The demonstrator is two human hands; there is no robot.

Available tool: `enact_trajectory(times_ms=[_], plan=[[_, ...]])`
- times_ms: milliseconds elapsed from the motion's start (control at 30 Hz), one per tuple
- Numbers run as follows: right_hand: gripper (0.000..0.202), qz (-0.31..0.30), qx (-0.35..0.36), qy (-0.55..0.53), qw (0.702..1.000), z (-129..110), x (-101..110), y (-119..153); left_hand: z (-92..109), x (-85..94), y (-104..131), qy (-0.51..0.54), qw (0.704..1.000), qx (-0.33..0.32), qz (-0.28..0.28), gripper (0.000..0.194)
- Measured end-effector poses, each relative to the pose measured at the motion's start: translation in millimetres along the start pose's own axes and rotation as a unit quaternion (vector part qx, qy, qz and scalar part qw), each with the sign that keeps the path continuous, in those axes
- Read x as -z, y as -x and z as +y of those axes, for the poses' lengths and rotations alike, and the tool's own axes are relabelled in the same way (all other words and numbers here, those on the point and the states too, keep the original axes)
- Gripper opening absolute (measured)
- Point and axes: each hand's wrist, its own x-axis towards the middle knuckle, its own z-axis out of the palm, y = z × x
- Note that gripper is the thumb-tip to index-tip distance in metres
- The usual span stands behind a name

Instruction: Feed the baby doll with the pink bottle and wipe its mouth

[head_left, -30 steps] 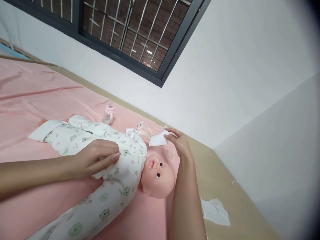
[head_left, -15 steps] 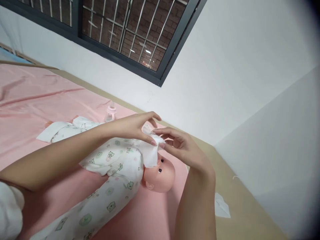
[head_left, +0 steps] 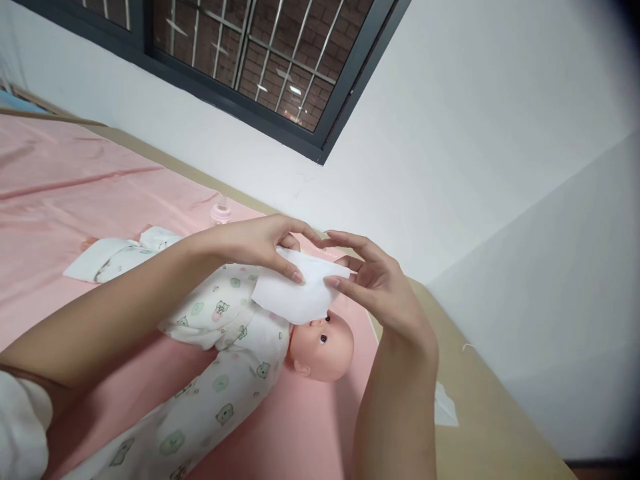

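Observation:
A white tissue (head_left: 295, 293) is spread between my two hands, above the chest and chin of a baby doll (head_left: 327, 350). My left hand (head_left: 277, 250) grips it near the upper left, thumb on top. My right hand (head_left: 367, 277) pinches its right side between thumb and fingers. The doll lies on its back in white pyjamas (head_left: 225, 373) with green animal prints, head towards the right. Its eyes show; the tissue hides part of its lower face.
A pink sheet (head_left: 280, 427) lies under the doll. Behind my left forearm is a pink-topped baby bottle (head_left: 221, 212). Another white tissue (head_left: 445, 407) rests on the tan surface (head_left: 490, 420) at right. A barred window (head_left: 250, 60) is in the wall behind.
The tissue has gone from bunched to spread wider and flatter. My hands have moved slightly apart at the thumbs, with my right hand a little higher. The view has shifted slightly.

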Motion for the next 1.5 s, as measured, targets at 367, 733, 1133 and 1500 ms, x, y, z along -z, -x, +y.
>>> enact_trajectory(times_ms=[367,733,1133,1500], plan=[[0.049,0.063,0.015,0.019,0.998,6,-1,-4,-6,0.8,-2,-0.017,0.997,-0.033,-0.062,0.024],[0.050,0.123,-0.039,-0.003,0.992,33,5,-14,3,-0.2,3,0.031,0.994,-0.100,0.033,0.017],[0.042,0.171,-0.200,-0.134,0.955,129,21,-26,-25,-33.1,-22,-0.058,0.988,-0.010,-0.142,0.016],[0.038,0.128,-0.306,-0.170,0.928,183,0,-16,-10,-53.0,-16,-0.185,0.978,0.047,-0.088,0.016]])
